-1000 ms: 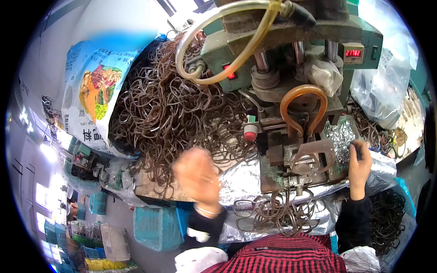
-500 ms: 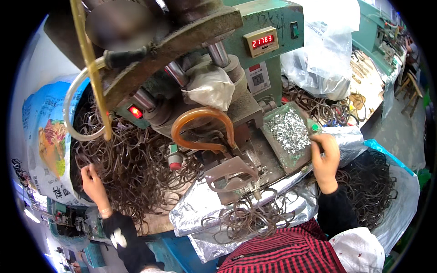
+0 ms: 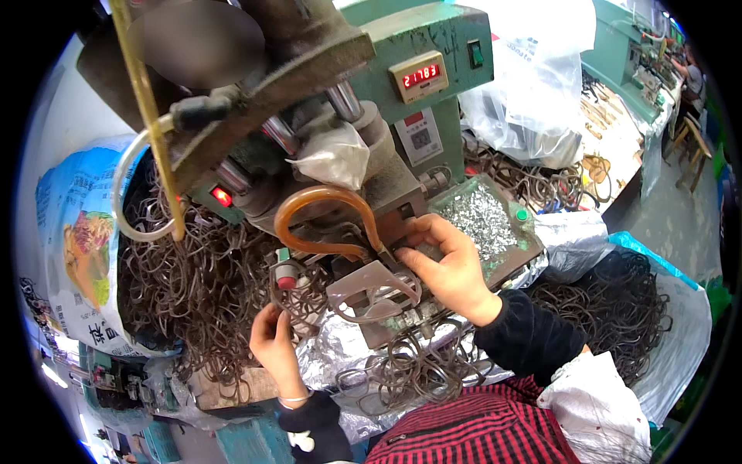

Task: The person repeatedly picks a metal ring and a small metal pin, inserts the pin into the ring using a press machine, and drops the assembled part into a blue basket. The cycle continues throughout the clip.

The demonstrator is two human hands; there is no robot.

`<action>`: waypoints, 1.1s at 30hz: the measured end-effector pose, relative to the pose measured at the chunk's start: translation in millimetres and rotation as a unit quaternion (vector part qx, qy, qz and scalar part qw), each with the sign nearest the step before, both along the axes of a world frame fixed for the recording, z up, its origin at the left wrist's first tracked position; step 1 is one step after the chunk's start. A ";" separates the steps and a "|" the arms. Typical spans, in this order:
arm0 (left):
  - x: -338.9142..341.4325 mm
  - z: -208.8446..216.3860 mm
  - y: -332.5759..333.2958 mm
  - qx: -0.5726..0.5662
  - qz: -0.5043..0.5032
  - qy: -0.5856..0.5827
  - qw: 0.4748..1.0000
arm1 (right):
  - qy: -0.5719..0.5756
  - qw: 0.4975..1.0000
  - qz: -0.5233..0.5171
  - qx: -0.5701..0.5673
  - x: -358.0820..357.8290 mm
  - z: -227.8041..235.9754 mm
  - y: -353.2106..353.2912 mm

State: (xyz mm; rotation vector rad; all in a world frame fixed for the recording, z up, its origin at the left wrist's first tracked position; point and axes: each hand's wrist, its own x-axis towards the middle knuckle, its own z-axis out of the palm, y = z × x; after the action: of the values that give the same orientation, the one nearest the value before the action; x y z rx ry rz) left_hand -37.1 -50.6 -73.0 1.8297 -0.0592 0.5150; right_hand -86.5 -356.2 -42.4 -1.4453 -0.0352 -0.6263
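My right hand (image 3: 456, 271) reaches in under the green press (image 3: 433, 46), its thumb and forefinger bent at the metal tooling by the end of an orange-brown tube (image 3: 286, 213). Whatever lies between those fingertips is hidden. My left hand (image 3: 274, 348) is closed in a pinch just below a red push button (image 3: 286, 277), beside brown looped strips. I cannot make out what it holds. Between my hands a translucent guard plate (image 3: 367, 282) sits at the front of the tooling. A tangle of brown loops (image 3: 417, 371) lies on silver foil nearest me.
A large pile of brown loops (image 3: 193, 286) fills the left side by a blue-and-white sack (image 3: 81, 255). Silvery scraps (image 3: 475, 220) cover a metal tray beside a green button (image 3: 522, 215). A bag of dark loops (image 3: 618, 309) stands at right. A clear hose (image 3: 127, 201) hangs at left.
My left hand has moved right from the loop pile to below the red button. My right hand has gone left from beside the green button into the press tooling. The view has shifted slightly.
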 end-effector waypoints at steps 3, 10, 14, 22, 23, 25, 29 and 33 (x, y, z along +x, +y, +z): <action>-19.8 -6.5 -19.3 -0.093 0.040 -0.018 0.995 | 0.030 0.990 0.071 0.121 -2.7 3.4 5.5; -16.8 88.1 -82.8 0.057 -0.039 -0.370 0.926 | 0.041 0.981 0.090 0.169 -9.2 32.1 7.8; -6.4 94.5 -95.2 0.046 -0.056 -0.389 0.919 | 0.067 0.979 0.091 0.168 -13.8 19.7 15.4; -10.0 90.0 -84.2 0.093 -0.096 -0.374 0.918 | 0.017 0.996 0.034 0.087 -13.4 20.7 23.1; -8.1 89.7 -83.2 0.103 -0.096 -0.374 0.917 | 0.050 0.997 0.032 0.042 -14.5 25.8 18.7; -2.1 90.6 -88.8 0.091 -0.090 -0.406 0.905 | 0.059 0.994 0.058 0.070 -13.5 23.9 18.4; -0.5 90.9 -85.7 0.086 -0.114 -0.407 0.902 | 0.046 0.990 0.056 0.118 -15.2 26.3 25.9; -5.6 94.0 -85.6 0.099 -0.113 -0.383 0.912 | 0.057 0.975 0.054 0.206 -21.6 29.2 32.7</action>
State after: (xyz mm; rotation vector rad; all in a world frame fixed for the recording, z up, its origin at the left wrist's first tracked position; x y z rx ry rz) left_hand -42.7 -136.2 20.9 1.6783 -0.8724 1.0621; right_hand -108.1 -323.5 -13.3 -1.0662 0.1005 -0.4290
